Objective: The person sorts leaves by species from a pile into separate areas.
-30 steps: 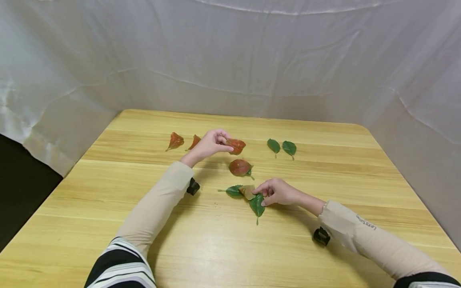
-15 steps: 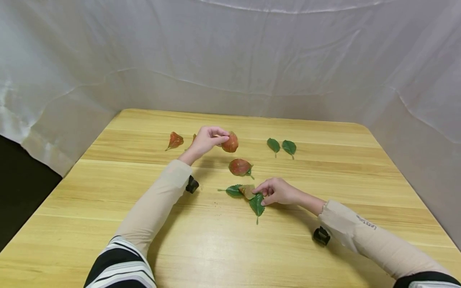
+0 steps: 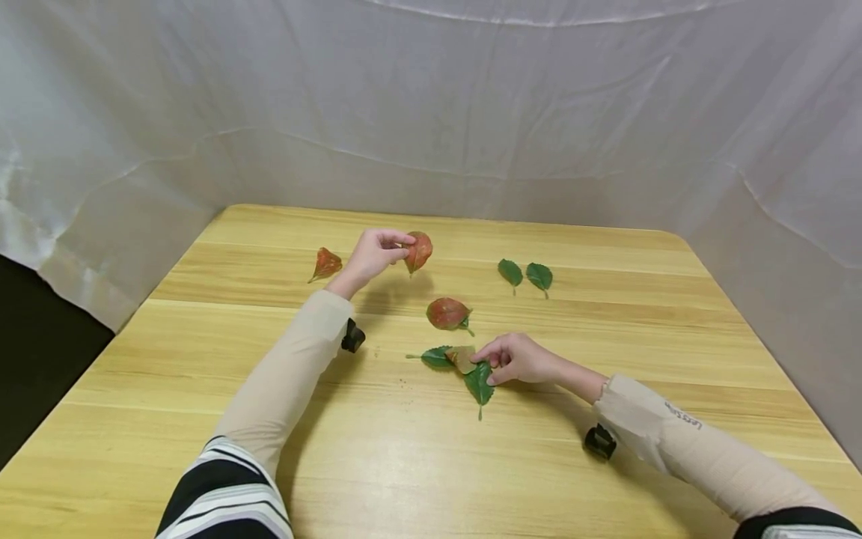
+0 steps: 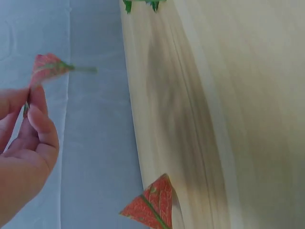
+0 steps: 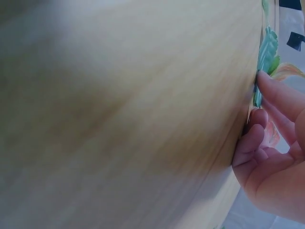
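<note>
Between thumb and fingers, my left hand pinches a red leaf raised above the table's far part. The left wrist view shows that leaf with its stem pointing right. A second red leaf lies left of this hand. My right hand pinches the edge of a green leaf, low at the table. A yellow-brown leaf overlaps that leaf and another green leaf. Just beyond lies a reddish-brown leaf with a bit of green under its stem end.
Two green leaves lie side by side toward the back right of the wooden table. Pale cloth hangs behind the table and along its sides. Small specks dot the wood left of the overlapping leaves.
My left hand has moved left and slightly away, carrying the red leaf, which has turned so its tip points down. A red leaf seen earlier behind this hand is now out of sight. My right hand stays put.
</note>
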Demonstrator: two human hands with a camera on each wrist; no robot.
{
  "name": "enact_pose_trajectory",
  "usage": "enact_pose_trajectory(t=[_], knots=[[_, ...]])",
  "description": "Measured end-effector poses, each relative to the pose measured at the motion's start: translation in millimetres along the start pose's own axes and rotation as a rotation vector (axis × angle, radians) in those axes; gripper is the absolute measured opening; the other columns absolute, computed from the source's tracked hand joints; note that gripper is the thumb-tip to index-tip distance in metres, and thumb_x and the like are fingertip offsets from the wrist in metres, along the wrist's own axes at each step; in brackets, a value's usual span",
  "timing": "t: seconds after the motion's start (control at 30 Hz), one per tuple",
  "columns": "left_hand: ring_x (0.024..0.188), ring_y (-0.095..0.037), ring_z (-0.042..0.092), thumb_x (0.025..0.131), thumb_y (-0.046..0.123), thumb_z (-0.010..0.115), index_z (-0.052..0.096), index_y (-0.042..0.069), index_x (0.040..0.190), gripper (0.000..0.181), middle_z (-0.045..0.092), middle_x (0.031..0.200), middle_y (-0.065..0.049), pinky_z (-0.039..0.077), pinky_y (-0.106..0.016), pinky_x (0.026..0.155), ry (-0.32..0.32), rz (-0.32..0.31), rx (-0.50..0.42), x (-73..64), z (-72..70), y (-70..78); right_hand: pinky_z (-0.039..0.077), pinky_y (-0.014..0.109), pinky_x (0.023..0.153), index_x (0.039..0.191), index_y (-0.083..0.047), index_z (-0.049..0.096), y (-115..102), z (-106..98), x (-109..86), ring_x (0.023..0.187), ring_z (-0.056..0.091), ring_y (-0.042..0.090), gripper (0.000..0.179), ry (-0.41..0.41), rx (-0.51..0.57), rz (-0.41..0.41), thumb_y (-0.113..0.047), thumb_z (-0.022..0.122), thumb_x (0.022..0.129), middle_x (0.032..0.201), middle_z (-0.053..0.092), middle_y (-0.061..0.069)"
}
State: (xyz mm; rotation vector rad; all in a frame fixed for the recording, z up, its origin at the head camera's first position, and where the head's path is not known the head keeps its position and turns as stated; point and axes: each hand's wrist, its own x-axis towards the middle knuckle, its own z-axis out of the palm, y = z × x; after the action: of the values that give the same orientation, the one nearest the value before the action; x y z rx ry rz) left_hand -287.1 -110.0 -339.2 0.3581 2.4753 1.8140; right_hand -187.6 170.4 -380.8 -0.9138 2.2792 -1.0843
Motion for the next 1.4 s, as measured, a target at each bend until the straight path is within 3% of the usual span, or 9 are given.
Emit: enact_pose_trajectory(t=[0.1, 0.23, 0.47, 0.8, 1.03, 1.27, 1.4], knots=[[0.081, -0.019, 0.054, 0.086, -0.001, 0.055, 0.063, -0.004, 0.106, 0.022, 0.06, 0.105, -0.017, 0.042, -0.025, 0.064, 0.001, -0.023, 0.039, 2.5, -3.4, -1.8, 0.034, 0.017, 0.05, 0.105, 0.007, 0.063, 0, 0, -0.1, 0.054, 0.037, 0.007, 0.033, 0.0, 0.006, 0.005, 0.005, 0.069, 0.072, 0.072, 0.053, 0.003], [0.091, -0.024, 0.056, 0.086, -0.003, 0.054, 0.062, -0.006, 0.106, 0.022, 0.06, 0.105, -0.02, 0.045, -0.033, 0.077, -0.028, -0.06, 0.087, 5.8, -7.4, -4.6, 0.034, 0.017, 0.05, 0.105, 0.007, 0.063, 0, 0, -0.5, 0.054, 0.037, 0.006, 0.033, 0.002, 0.007, 0.014, 0.005, 0.069, 0.072, 0.072, 0.052, 0.002], [0.096, -0.028, 0.055, 0.086, -0.004, 0.054, 0.063, -0.007, 0.104, 0.02, 0.06, 0.104, -0.021, 0.042, -0.039, 0.086, -0.03, -0.126, 0.152, 8.4, -12.0, -8.5, 0.034, 0.017, 0.05, 0.105, 0.007, 0.063, 0, 0, -0.7, 0.054, 0.036, 0.006, 0.033, 0.004, 0.006, 0.012, 0.004, 0.069, 0.073, 0.072, 0.052, 0.002], [0.092, -0.025, 0.055, 0.086, -0.005, 0.053, 0.063, -0.007, 0.104, 0.02, 0.06, 0.105, -0.021, 0.043, -0.037, 0.083, -0.061, -0.172, 0.211, 8.6, -14.1, -14.2, 0.034, 0.018, 0.05, 0.105, 0.007, 0.062, -1, 0, -1.1, 0.055, 0.037, 0.008, 0.033, 0.001, 0.009, 0.025, 0.004, 0.068, 0.073, 0.074, 0.053, 0.005], [0.076, -0.02, 0.048, 0.086, -0.004, 0.054, 0.062, -0.005, 0.108, 0.024, 0.059, 0.109, -0.019, 0.042, -0.032, 0.066, -0.093, -0.228, 0.248, 9.0, -16.2, -23.8, 0.033, 0.018, 0.05, 0.106, 0.007, 0.062, -1, 0, -1.2, 0.055, 0.037, 0.008, 0.033, 0.0, 0.007, 0.028, 0.004, 0.068, 0.073, 0.073, 0.052, 0.002], [0.096, -0.026, 0.052, 0.086, -0.005, 0.051, 0.058, -0.006, 0.112, 0.027, 0.056, 0.113, -0.02, 0.044, -0.035, 0.078, -0.124, -0.25, 0.249, 6.4, -17.4, -24.9, 0.033, 0.017, 0.05, 0.105, 0.007, 0.062, -1, 0, -1.6, 0.055, 0.036, 0.007, 0.033, 0.001, 0.013, 0.031, 0.004, 0.068, 0.073, 0.073, 0.052, 0.002], [0.097, -0.026, 0.051, 0.087, -0.004, 0.051, 0.056, -0.007, 0.115, 0.028, 0.054, 0.115, -0.019, 0.044, -0.036, 0.077, -0.143, -0.26, 0.253, 5.2, -16.7, -23.8, 0.033, 0.017, 0.05, 0.106, 0.007, 0.062, -1, 0, -1.8, 0.054, 0.036, 0.007, 0.033, 0.003, 0.012, 0.033, 0.004, 0.069, 0.073, 0.073, 0.052, 0.002]])
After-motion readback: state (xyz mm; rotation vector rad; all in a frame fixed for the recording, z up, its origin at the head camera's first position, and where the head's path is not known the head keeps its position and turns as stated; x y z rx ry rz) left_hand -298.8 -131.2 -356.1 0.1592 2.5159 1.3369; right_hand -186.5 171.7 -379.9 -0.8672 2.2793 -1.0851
